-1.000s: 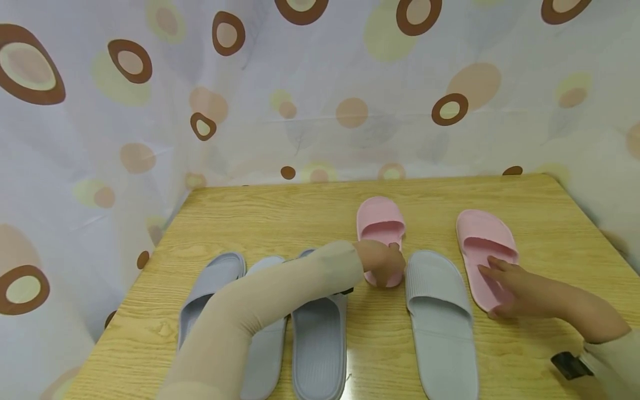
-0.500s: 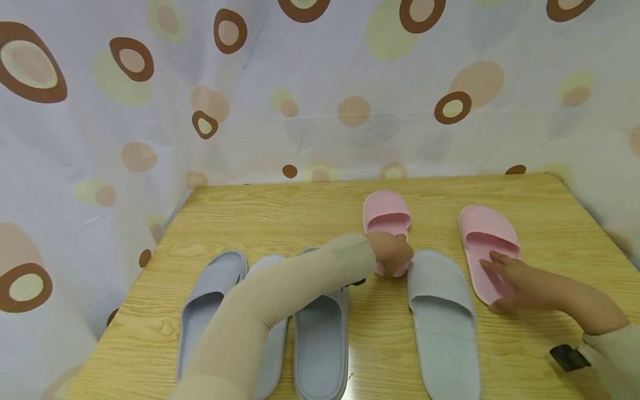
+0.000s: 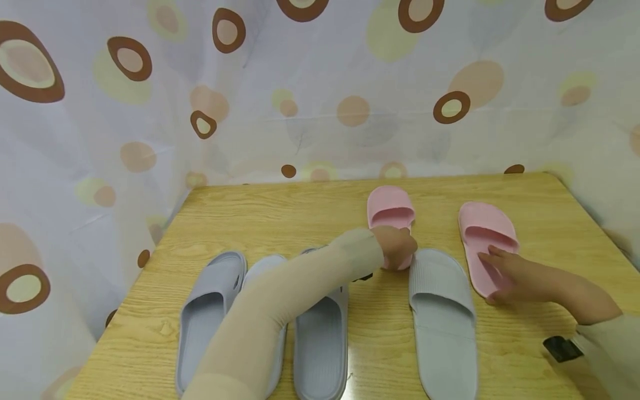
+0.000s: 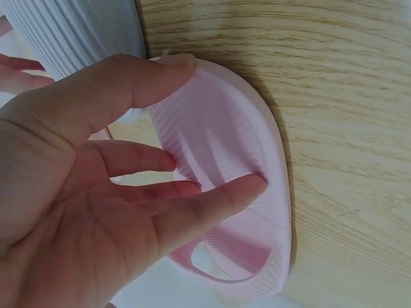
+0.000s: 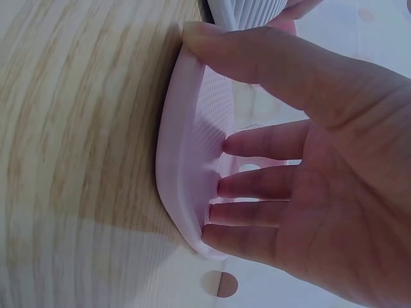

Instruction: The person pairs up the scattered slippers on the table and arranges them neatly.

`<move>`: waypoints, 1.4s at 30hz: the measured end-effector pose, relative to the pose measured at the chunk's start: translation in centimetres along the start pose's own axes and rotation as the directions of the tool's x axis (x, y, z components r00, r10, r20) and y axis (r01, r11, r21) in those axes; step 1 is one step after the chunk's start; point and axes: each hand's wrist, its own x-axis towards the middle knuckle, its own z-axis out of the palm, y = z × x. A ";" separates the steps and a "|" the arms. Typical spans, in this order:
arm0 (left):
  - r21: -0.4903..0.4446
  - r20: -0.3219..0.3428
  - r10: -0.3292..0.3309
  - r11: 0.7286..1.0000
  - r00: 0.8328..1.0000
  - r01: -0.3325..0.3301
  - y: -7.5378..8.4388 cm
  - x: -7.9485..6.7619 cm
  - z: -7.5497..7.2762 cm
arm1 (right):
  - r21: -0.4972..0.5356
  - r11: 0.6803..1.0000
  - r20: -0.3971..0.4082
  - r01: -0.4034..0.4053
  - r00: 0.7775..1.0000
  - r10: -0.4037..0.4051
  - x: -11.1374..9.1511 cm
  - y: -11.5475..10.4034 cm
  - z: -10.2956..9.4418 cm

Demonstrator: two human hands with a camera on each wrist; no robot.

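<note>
My left hand [image 3: 395, 245] is at the heel end of a pink slipper [image 3: 389, 199], its strap end facing the back of the table. In the left wrist view, the thumb lies on the rim of that slipper [image 4: 218, 115] and extended fingertips touch the footbed. Farther right, my right hand [image 3: 525, 278] is on the matching pink slipper [image 3: 485, 215]. The right wrist view has the thumb at one end of its rim [image 5: 174, 144], with spread, nearly straight fingertips resting on the footbed. A pale grey slipper [image 3: 442, 333] lies between both hands.
Left of the pale grey slipper lie a darker grey slipper [image 3: 320, 350], a pale slipper [image 3: 262, 264] mostly hidden by my left sleeve [image 3: 280, 300], and a blue-grey slipper [image 3: 200, 328]. Patterned fabric [image 3: 320, 83] rises behind and beside the wooden table [image 3: 280, 216].
Both pink slippers have slid toward the back of the table under my hands, the left one also slightly rightward. The grey slippers stay about where they were.
</note>
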 end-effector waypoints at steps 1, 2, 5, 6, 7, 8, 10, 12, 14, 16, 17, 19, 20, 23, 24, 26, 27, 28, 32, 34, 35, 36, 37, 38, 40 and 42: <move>0.006 -0.001 0.004 1.000 1.000 -0.004 -0.1 0.0 0.0 | 0.007 1.000 -0.001 0.001 1.000 -0.001 0.1 0.0 -0.1; 0.016 0.003 0.007 1.000 1.000 -0.007 -0.1 0.1 -0.1 | 0.024 1.000 0.000 -0.002 1.000 0.002 0.1 0.0 -0.1; 0.039 0.017 0.016 0.999 1.000 -0.016 -0.1 0.3 -0.2 | 0.070 0.997 0.013 -0.022 1.000 0.021 0.2 0.1 -0.3; 0.053 0.017 0.023 0.998 1.000 -0.024 -0.1 0.3 -0.3 | 0.075 0.997 0.014 -0.023 1.000 0.022 0.2 0.1 -0.3; 0.040 0.022 0.006 0.999 1.000 -0.007 -0.1 0.4 -0.3 | 0.073 0.997 0.017 -0.029 0.999 0.027 0.3 0.1 -0.4; 0.042 0.024 0.000 0.999 1.000 -0.001 -0.1 0.4 -0.4 | 0.071 0.997 0.017 -0.027 1.000 0.026 0.3 0.1 -0.4; 0.035 0.023 -0.012 0.999 1.000 0.011 -0.1 0.4 -0.4 | 0.054 0.998 0.019 -0.026 0.999 0.025 0.4 0.1 -0.5; 0.029 0.013 -0.019 0.999 1.000 0.018 -0.1 0.4 -0.5 | 0.038 0.999 0.020 -0.022 1.000 0.021 0.5 0.1 -0.6; 0.050 -0.004 -0.005 0.999 1.000 0.005 -0.1 0.5 -0.7 | 0.036 0.999 0.020 -0.019 1.000 0.018 0.6 0.3 -0.7; 0.052 -0.023 -0.002 0.999 1.000 0.003 -0.1 0.5 -0.8 | 0.022 1.000 0.012 -0.006 1.000 0.006 0.8 0.6 -0.9; 0.061 -0.029 0.002 0.998 1.000 0.000 -0.1 0.6 -0.9 | 0.018 1.000 0.012 -0.005 1.000 0.005 0.9 0.7 -0.9; 0.054 -0.028 -0.008 0.998 1.000 0.009 -0.1 0.6 -1.0 | 0.018 1.000 0.013 -0.005 1.000 0.004 1.1 1.0 -1.1; 0.052 -0.024 -0.011 0.999 1.000 0.013 -0.1 0.7 -1.1 | 0.018 1.000 0.013 -0.004 1.000 0.004 1.2 1.1 -1.1; 0.036 -0.001 -0.033 0.999 0.999 0.033 -0.2 1.0 -1.4 | 0.015 1.000 0.022 -0.012 1.000 0.011 1.6 1.4 -1.4; 0.030 0.006 -0.039 0.999 0.999 0.039 -0.2 1.1 -1.4 | 0.016 1.000 0.022 -0.011 1.000 0.011 1.7 1.5 -1.4; 0.038 0.006 -0.038 0.999 0.999 0.037 -0.3 1.2 -1.5 | 0.019 1.000 0.023 -0.013 1.000 0.012 1.9 1.7 -1.6; 0.035 0.002 -0.039 0.999 0.999 0.039 -0.3 1.3 -1.5 | 0.019 1.000 0.024 -0.014 1.000 0.014 2.0 1.8 -1.6; 0.040 -0.003 -0.036 0.999 0.999 0.036 -0.3 1.4 -1.6 | 0.020 1.000 0.025 -0.014 1.000 0.013 2.1 1.9 -1.7; 0.025 -0.004 -0.056 0.998 0.998 0.057 -0.4 1.9 -1.6 | 0.020 1.000 0.027 -0.006 1.000 0.005 2.6 2.5 -1.9; 0.015 -0.003 -0.074 0.997 0.997 0.074 -0.5 2.2 -1.7 | 0.013 1.000 0.026 0.002 1.000 -0.002 2.9 2.7 -2.1; 0.010 -0.004 -0.082 0.997 0.997 0.082 -0.5 2.3 -1.8 | 0.011 1.000 0.027 0.003 1.000 -0.003 3.0 2.8 -2.2; 0.013 -0.010 -0.083 0.996 0.996 0.083 -0.5 2.4 -1.8 | 0.009 1.000 0.028 0.005 1.000 -0.005 3.1 2.9 -2.3; 0.017 -0.016 -0.084 0.996 0.996 0.084 -0.6 2.5 -1.8 | 0.009 1.000 0.031 0.000 1.000 -0.001 3.3 3.0 -2.4; 0.019 -0.026 -0.084 0.996 0.996 0.085 -0.6 2.6 -1.9 | 0.013 1.000 0.033 0.000 0.999 -0.001 3.4 3.0 -2.5; 0.031 -0.044 -0.081 0.996 0.996 0.082 -0.7 2.8 -2.0 | 0.018 1.000 0.039 -0.002 0.999 0.002 3.7 3.2 -2.8; 0.045 -0.065 -0.073 0.996 0.995 0.076 -0.9 3.0 -2.1 | 0.024 1.000 0.048 -0.012 0.999 0.011 4.0 3.4 -3.1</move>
